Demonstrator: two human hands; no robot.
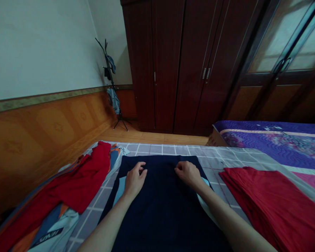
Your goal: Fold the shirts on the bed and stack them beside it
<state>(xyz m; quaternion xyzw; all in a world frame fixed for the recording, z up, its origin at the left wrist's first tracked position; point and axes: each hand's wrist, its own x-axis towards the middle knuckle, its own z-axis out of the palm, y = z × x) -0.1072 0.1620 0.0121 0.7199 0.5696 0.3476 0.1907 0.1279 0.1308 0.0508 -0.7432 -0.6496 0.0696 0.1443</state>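
Observation:
A dark navy garment (160, 203) with light blue side panels lies spread flat on a grey checked bed cover (144, 148). Over its upper left part is my left hand (135, 176), thumb and fingers apart with nothing between them. My right hand (187, 172) rests at the garment's upper right, its fingers curled together against the dark cloth; whether they pinch any of it is too dark to tell. The light blue panels show beside both forearms.
Red cloth (81, 182) lies over grey, blue and orange clothes at the left. Folded red fabric (273, 203) sits at the right. Beyond are a purple-covered bed (273, 134), a dark wardrobe (166, 66) and a black coat stand (110, 75).

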